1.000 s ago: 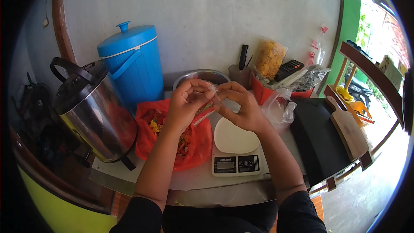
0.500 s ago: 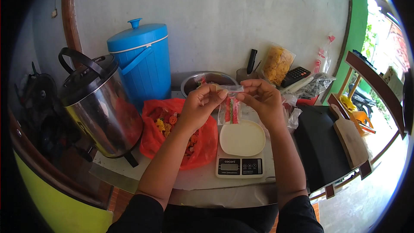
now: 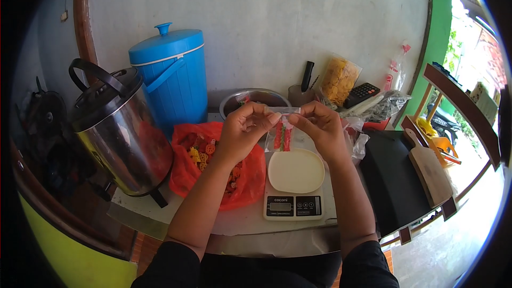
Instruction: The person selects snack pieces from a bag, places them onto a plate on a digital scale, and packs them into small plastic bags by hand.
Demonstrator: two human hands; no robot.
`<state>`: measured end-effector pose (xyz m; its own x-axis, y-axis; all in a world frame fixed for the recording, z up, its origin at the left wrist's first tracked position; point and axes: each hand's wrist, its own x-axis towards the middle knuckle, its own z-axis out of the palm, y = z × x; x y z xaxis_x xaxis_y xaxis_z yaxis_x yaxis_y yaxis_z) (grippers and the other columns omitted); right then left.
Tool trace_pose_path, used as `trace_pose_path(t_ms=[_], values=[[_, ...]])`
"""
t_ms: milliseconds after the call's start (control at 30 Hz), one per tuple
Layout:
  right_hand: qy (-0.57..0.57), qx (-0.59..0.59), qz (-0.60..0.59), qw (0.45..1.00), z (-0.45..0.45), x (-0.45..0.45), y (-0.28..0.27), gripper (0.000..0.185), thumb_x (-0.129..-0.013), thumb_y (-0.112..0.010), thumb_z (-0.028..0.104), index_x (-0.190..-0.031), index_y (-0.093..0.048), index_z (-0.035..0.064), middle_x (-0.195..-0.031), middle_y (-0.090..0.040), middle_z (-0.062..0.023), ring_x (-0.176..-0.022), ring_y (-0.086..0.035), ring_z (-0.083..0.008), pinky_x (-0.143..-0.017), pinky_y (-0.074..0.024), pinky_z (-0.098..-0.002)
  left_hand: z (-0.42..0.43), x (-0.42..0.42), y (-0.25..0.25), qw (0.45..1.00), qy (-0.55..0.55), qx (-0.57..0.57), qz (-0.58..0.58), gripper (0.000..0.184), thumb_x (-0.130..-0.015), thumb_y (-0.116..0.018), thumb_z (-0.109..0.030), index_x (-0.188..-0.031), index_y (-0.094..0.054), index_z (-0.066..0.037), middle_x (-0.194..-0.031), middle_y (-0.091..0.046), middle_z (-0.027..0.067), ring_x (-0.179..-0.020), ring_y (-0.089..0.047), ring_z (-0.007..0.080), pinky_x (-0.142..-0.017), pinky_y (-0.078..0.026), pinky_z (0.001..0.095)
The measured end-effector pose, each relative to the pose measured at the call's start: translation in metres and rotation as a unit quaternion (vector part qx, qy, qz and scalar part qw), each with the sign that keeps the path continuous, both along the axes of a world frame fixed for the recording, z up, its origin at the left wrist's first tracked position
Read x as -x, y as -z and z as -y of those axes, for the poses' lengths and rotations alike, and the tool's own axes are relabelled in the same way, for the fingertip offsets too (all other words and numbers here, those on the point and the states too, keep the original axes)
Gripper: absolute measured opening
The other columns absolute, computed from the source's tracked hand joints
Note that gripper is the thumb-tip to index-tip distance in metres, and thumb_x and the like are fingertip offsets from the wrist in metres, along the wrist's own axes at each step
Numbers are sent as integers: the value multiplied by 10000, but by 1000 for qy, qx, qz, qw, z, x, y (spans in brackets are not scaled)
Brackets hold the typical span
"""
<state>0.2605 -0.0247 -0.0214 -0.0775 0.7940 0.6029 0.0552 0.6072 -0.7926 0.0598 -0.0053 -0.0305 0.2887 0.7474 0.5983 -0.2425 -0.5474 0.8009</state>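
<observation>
A small clear plastic bag point(image 3: 282, 137) with red, pink and green pieces inside hangs between my hands. My left hand point(image 3: 250, 129) pinches its top edge on the left. At the top right, the thumb and fingers of my right hand point(image 3: 319, 127) pinch the same edge. Just below the bag stands a white kitchen scale point(image 3: 293, 207), its pan point(image 3: 296, 170) bare. Left of it, under my left forearm, lies an open red plastic bag point(image 3: 250, 173) holding yellow, orange and red wheel-shaped pieces point(image 3: 197, 154).
Behind my hands sits a metal bowl point(image 3: 229, 98). A steel pot point(image 3: 120, 133) and a blue lidded bucket point(image 3: 178, 74) stand left. On the right are a bag of yellow chips point(image 3: 340, 81), a calculator point(image 3: 362, 95), a black box point(image 3: 394, 181) and a wooden board point(image 3: 429, 173).
Both hands still pinch the small bag's top, and my fingers have shifted slightly along it. The whole view has moved a little, with the surroundings sliding left.
</observation>
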Motion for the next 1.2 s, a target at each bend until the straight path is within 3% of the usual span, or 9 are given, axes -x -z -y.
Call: trace_pose_path(t_ms=[233,433,533,733,933,1200], values=[[10,-91,45,995,0,-2,0,177,-851,-737,167,-914,-658,21,-897,-667,-38,-836,-625,-110,-775,-486,-286,2,-2,-2,1000,-5,-20,14,143,-892,-708,-136,-932,-657,-7,-911,-662,27,-876,-633,88,-801,-515,252],[-2,-21,90,996,0,-3,-1,235,-827,-764,196,-954,-671,22,-910,-688,-48,-850,-632,-122,-780,-488,-294,5,0,-3,1000,-4,-17,-4,139,-869,-723,-88,-949,-664,8,-942,-683,49,-880,-640,96,-798,-516,249],[34,-30,128,991,1,-6,-3,192,-805,-790,145,-910,-675,33,-870,-676,-9,-818,-608,-74,-770,-478,-257,3,3,-3,999,-24,-28,-24,140,-854,-735,-75,-941,-670,13,-919,-690,47,-865,-642,96,-790,-516,247],[65,-36,138,988,4,-7,-7,244,-739,-841,178,-876,-700,35,-834,-691,1,-801,-610,-75,-764,-479,-253,1,3,-2,999,-23,-33,-23,145,-848,-741,-81,-934,-675,16,-896,-694,44,-846,-637,86,-775,-514,241],[106,46,153,981,13,-11,-16,287,-690,-874,226,-829,-708,38,-779,-684,7,-750,-591,-69,-744,-456,-240,1,3,-1,999,-26,-31,-23,166,-847,-748,-102,-936,-678,19,-902,-691,38,-843,-634,82,-775,-513,237],[85,-13,116,990,17,-10,-17,273,-669,-885,223,-763,-695,51,-748,-659,16,-738,-572,-76,-752,-441,-265,2,3,-3,998,-31,-25,-46,194,-850,-754,-160,-897,-679,12,-888,-688,34,-823,-630,71,-764,-512,228]])
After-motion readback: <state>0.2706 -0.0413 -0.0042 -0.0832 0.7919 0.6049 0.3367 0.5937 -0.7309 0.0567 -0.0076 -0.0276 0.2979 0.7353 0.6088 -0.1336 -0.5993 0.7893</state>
